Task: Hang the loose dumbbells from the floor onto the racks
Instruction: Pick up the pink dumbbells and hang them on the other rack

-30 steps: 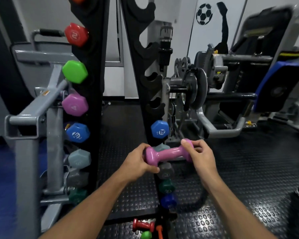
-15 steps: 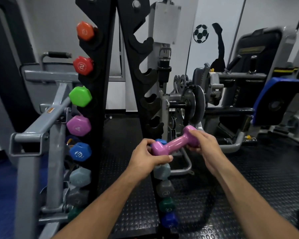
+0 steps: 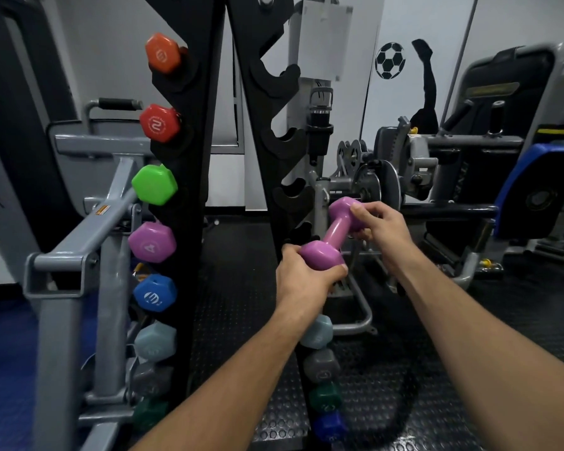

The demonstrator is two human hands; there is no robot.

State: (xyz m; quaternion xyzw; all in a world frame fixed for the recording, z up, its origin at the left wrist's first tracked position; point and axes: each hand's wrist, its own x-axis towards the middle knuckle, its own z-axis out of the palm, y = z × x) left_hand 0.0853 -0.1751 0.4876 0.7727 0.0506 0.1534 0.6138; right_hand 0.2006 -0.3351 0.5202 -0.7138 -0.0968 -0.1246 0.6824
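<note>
Purple and vinyl-coated, the small hex-ended dumbbell (image 3: 334, 236) was gripped at both ends beside the black notched right rack upright (image 3: 274, 131), tilted with its far end higher. The left hand (image 3: 302, 281) curled round the near, lower head, close against the upright; the right hand (image 3: 380, 227) pinched the far, upper head.

Below the hands on that upright, 4 heads showed already hung: pale blue (image 3: 316, 332), grey (image 3: 321, 366), dark green (image 3: 326, 398) and dark blue (image 3: 328, 426). Above the hands, at least 4 cradles stood empty. Left of that upright, the black left rack upright (image 3: 189, 157) carried heads all the way up, from teal through blue, purple and green to red and orange. So the task looked roughly half done, with this purple piece not yet seated.

Compared with 0.5 s earlier, the dumbbell sat higher against the right upright and tilted more steeply, both hands having risen with it.
</note>
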